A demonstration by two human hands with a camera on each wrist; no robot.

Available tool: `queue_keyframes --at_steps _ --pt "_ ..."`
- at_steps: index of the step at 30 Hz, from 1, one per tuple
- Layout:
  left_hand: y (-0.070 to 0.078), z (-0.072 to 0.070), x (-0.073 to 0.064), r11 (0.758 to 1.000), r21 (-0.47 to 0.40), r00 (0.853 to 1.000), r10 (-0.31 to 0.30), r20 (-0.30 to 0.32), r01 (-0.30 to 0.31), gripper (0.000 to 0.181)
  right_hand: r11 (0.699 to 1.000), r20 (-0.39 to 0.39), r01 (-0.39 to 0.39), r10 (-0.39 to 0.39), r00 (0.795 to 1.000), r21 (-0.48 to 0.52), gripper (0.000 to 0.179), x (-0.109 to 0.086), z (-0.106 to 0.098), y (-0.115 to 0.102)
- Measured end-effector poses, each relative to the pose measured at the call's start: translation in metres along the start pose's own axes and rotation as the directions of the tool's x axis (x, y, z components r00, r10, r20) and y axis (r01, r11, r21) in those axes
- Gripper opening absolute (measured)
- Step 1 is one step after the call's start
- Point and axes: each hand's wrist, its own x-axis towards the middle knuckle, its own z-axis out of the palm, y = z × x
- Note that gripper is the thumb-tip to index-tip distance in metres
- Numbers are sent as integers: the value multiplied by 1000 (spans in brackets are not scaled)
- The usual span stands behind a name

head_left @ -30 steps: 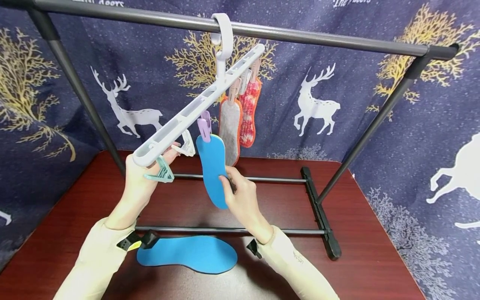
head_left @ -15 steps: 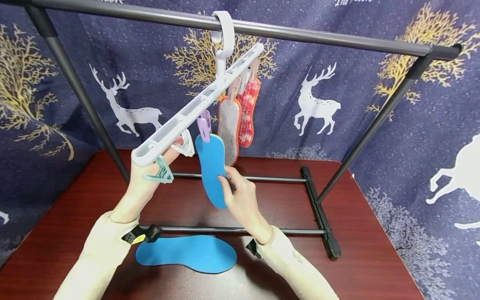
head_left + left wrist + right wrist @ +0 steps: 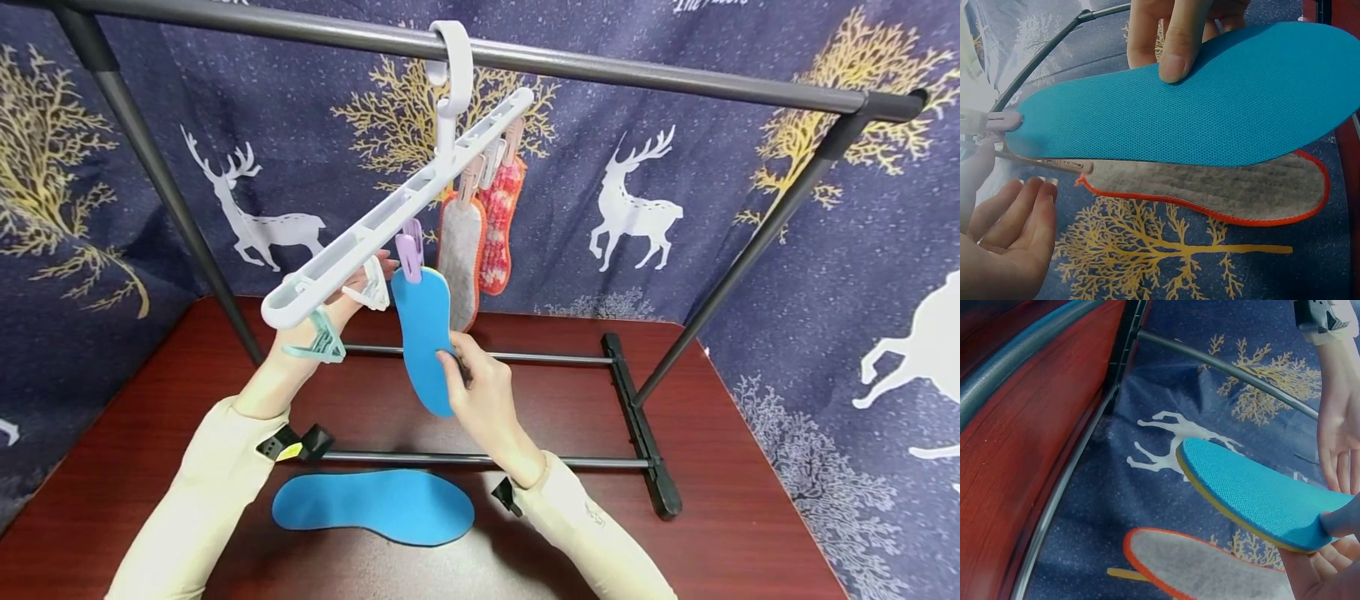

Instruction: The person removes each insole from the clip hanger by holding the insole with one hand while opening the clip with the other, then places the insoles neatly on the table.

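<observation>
A blue insole [image 3: 423, 325] hangs by its narrow end from a purple clothespin [image 3: 409, 257] on the white clip hanger [image 3: 390, 212]. My right hand [image 3: 486, 392] pinches the insole's side edge, thumb on the blue face and fingers behind. Behind the near end of the hanger is my left hand [image 3: 343, 307], partly hidden by it. In the left wrist view, this left hand [image 3: 1016, 250] has loosely bent fingers, and its thumb tip is right at the purple clothespin. A second blue insole [image 3: 375, 504] lies flat on the table.
Farther along the hanger hang a grey insole [image 3: 459, 258] with orange edging and a red-and-white one [image 3: 501, 229]. A white clip [image 3: 372, 287] and a green clip [image 3: 324, 340] dangle at the near end. The dark metal rack [image 3: 645, 73] stands on the red-brown table [image 3: 720, 500].
My left hand has moved right and slightly up behind the hanger, toward the purple clothespin. My right hand keeps its hold on the insole, nearly still.
</observation>
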Motion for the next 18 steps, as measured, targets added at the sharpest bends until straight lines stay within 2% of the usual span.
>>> queue_keyframes --at_steps 2,3,4,5,6,7,8,9,10,11,12,13,14,15,16,17,18 --pt "0 4 9 998 -58 999 23 50 -20 69 1000 0 0 0 1000 0 16 0 0 0" --pt "2 7 16 987 -160 997 -3 77 16 65 1000 0 1 -1 1000 -1 16 0 0 0" --pt "0 14 24 967 -255 997 36 70 -17 64 1000 -1 1 -1 1000 -1 16 0 1 0" --pt "3 25 37 953 -300 995 63 74 -38 66 1000 -1 1 -1 1000 -1 16 0 1 0" --pt "8 37 46 942 -329 996 81 49 -60 62 1000 -2 1 -1 1000 -1 16 0 1 0" --pt "18 58 57 951 -302 997 57 -61 -73 58 1000 -3 1 -1 1000 -2 16 1 0 0" --pt "27 80 72 967 -239 986 51 -158 -89 58 1000 -4 1 -2 1000 -3 16 1 0 1" --pt "37 103 86 985 -146 965 51 -257 -91 56 1000 -6 2 -2 1000 -5 15 1 0 1" --pt "43 122 98 994 28 942 105 -319 -101 50 1000 -8 5 -5 1000 -8 15 1 0 1" --pt "53 142 114 984 171 926 108 -361 -48 48 1000 -10 9 -9 1000 -10 15 1 1 1" --pt "65 163 129 960 276 896 81 -437 48 41 1000 -12 12 -12 1000 -12 15 0 1 1" --pt "76 182 145 924 359 873 66 -484 130 36 1000 -13 15 -15 1000 -13 15 0 1 2" --pt "82 192 157 897 414 876 71 -478 153 30 1000 -13 18 -18 1000 -15 15 0 1 2" --pt "88 202 166 881 442 876 71 -477 170 24 1000 -13 21 -21 1000 -15 15 0 1 2" --pt "95 211 175 874 445 866 61 -496 193 19 1000 -13 22 -22 1000 -15 15 0 2 2" --pt "102 223 183 862 436 834 30 -551 258 22 1000 -14 24 -24 1000 -14 15 0 2 2" --pt "106 228 187 871 416 822 26 -568 260 21 1000 -13 23 -23 1000 -12 15 0 2 2"
